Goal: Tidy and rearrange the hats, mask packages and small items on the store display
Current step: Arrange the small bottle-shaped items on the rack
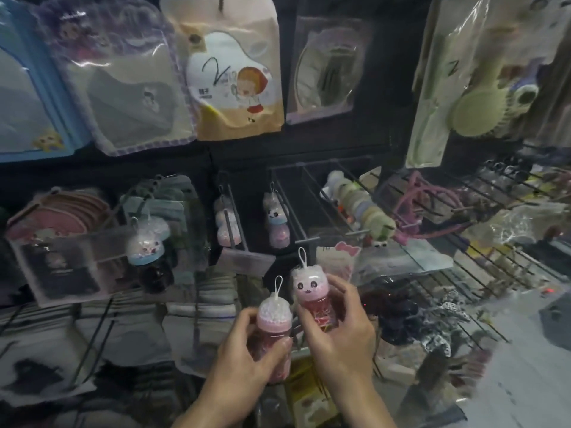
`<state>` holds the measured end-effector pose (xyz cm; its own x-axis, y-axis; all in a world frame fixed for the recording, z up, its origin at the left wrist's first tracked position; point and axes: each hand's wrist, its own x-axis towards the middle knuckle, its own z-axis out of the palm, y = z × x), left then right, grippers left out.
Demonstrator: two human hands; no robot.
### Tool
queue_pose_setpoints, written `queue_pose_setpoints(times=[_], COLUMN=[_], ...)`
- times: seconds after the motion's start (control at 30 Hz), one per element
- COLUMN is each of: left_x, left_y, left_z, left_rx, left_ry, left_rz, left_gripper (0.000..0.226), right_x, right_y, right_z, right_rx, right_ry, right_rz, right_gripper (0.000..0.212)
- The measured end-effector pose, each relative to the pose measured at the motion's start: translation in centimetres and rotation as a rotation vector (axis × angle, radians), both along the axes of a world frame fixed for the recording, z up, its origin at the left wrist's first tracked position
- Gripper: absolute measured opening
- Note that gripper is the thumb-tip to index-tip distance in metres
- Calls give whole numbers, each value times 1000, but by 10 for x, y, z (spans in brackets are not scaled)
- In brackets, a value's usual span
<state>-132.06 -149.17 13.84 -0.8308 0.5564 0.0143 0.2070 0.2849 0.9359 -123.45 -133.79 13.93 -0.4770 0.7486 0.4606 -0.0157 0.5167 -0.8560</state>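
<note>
Left hand (247, 350) fingers clamp a pink bottle (273, 327); right hand (336, 329) fingers clamp a panda-faced bottle (312, 299).

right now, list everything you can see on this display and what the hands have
mask packages: at least four, blue, purple, tan and clear, hanging along the top row
hairbrush pack: one, pale green, hanging top right
bottles on hooks: three, clear with blue or pink bands, middle row
headbands: one pack, pink, middle left
hair ties: one string, pastel, on a wire rack right of centre
folded cloth items: several, grey and white, lower shelf
left bottle: one, pink with white dome cap, in the left hand
right bottle: one, pink with panda-face cap, in the right hand
left hand: gripping its bottle
right hand: gripping its bottle
</note>
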Motion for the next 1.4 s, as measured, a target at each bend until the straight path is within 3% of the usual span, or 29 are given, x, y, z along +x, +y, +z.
queue_pose_setpoints(times=[0.37,0.53,0.67,0.8,1.07,1.4], left_x=[2,-4,-10,-16,-19,-24], left_y=[-1,-2,-2,-5,-16,-20], left_z=[3,-3,-6,-9,-12,-6], left_rx=[-2,6,5,-21,-59,-54], left_ry=[68,76,86,84,90,70], left_rz=[27,30,52,52,43,64], left_gripper=[48,53,65,50,51,51], right_x=[-18,-24,-31,-53,-112,-159], right_y=[4,1,0,12,25,41], right_z=[1,-1,0,5,13,16], right_rx=[-18,-20,3,38,26,-13], right_ry=[33,3,-69,-201,-288,-210], right_rz=[-27,-58,-60,-66,-131,-74], right_gripper=[58,56,53,58,52,46])
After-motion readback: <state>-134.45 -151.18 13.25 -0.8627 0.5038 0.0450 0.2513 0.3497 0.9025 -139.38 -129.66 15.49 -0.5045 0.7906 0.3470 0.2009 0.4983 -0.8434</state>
